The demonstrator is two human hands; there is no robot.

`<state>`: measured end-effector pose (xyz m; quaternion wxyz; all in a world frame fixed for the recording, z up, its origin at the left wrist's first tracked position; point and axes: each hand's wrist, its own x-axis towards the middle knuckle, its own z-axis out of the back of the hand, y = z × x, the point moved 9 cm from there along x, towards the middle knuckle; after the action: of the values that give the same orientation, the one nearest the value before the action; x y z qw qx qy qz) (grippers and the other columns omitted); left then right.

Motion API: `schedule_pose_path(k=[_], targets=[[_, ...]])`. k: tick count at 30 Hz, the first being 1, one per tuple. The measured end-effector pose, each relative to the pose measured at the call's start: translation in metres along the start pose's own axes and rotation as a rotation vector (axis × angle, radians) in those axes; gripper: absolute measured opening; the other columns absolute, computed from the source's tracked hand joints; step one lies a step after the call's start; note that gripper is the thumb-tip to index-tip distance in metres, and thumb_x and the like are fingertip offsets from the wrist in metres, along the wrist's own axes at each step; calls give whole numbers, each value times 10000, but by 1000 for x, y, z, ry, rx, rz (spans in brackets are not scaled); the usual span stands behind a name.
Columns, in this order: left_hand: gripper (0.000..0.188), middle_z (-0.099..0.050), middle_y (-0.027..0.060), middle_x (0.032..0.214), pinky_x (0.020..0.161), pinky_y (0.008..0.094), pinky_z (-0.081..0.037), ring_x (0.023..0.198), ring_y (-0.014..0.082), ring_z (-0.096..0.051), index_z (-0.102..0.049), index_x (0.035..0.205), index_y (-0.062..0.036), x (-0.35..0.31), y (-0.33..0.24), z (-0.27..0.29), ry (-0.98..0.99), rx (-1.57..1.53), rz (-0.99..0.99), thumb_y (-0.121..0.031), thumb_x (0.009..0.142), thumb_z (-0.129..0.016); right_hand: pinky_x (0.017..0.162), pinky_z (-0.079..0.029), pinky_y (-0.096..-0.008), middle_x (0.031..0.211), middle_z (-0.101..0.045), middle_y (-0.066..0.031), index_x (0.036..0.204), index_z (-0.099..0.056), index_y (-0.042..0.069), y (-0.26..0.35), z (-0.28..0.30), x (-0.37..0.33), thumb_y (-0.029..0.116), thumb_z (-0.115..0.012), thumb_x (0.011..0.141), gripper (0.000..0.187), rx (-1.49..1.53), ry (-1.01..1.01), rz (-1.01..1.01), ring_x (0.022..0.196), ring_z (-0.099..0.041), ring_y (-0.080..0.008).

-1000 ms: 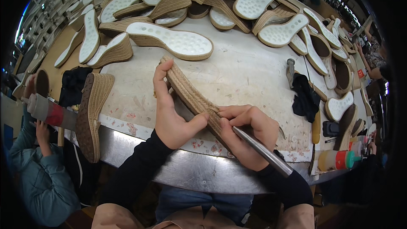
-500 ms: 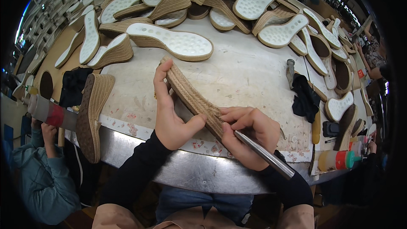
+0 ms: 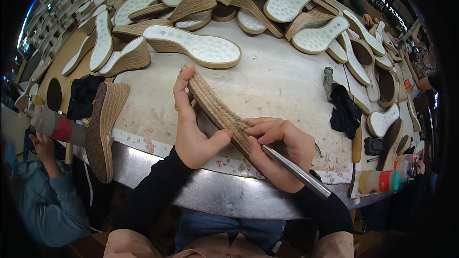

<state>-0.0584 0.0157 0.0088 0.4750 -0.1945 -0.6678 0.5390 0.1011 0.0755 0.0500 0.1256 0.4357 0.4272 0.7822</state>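
Note:
Just above the table's near edge, a shoe sole (image 3: pixel 210 98) with a braided jute side is held on a slant. My left hand (image 3: pixel 193 136) is closed round it, fingers behind the far end and thumb pressing the braid. My right hand (image 3: pixel 284 150) is closed on a silver metal rod-shaped tool (image 3: pixel 301 174), whose tip is hidden by the fingers. The right fingertips also pinch at the braid near the sole's lower end, where the jute looks raised and frayed. The sole's heel end is mostly hidden behind the right hand.
Several wedge soles with white dimpled tops (image 3: pixel 191 48) heap across the back. One wedge sole (image 3: pixel 103 134) overhangs the near edge at left, beside a glue bottle (image 3: pixel 52 124). A hammer (image 3: pixel 328 79), black cloth (image 3: pixel 345 110) and green-capped bottle (image 3: pixel 377 180) lie right. Co-workers (image 3: pixel 45 196) sit nearby.
My right hand and its tool have shifted very slightly; the raised jute looks a little more upright. The left co-worker's hand has moved, and the far-right co-worker has leaned in.

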Motion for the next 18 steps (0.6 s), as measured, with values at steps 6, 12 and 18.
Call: schedule_pose_path(k=[6, 12, 18], targets=[[1071, -238, 168, 1461, 1129, 419, -317, 1300, 280, -358, -81, 1511, -11, 0, -1, 2, 9, 21, -21, -49, 631, -690, 882, -566, -393, 882, -708, -175, 834, -544, -6, 4, -5, 2, -107, -713, 795, 200, -43, 72, -27, 986, -703, -310], [1067, -243, 171, 1455, 1125, 418, -323, 1313, 284, -362, -91, 1509, -22, -1, 0, -1, -23, 0, 3, -39, 634, -702, 867, -572, -389, 873, -710, -174, 831, -536, -4, 5, -3, 2, -98, -717, 799, 206, -55, 41, -61, 934, -717, -299], [1043, -270, 175, 1418, 1107, 405, -345, 1282, 283, -392, -121, 1496, -37, 1, 2, -2, -56, 24, -15, -33, 631, -702, 808, -575, -305, 899, -721, -173, 843, -514, -3, -16, 1, 5, -71, -696, 842, 195, 26, -9, -378, 895, -715, -201]])
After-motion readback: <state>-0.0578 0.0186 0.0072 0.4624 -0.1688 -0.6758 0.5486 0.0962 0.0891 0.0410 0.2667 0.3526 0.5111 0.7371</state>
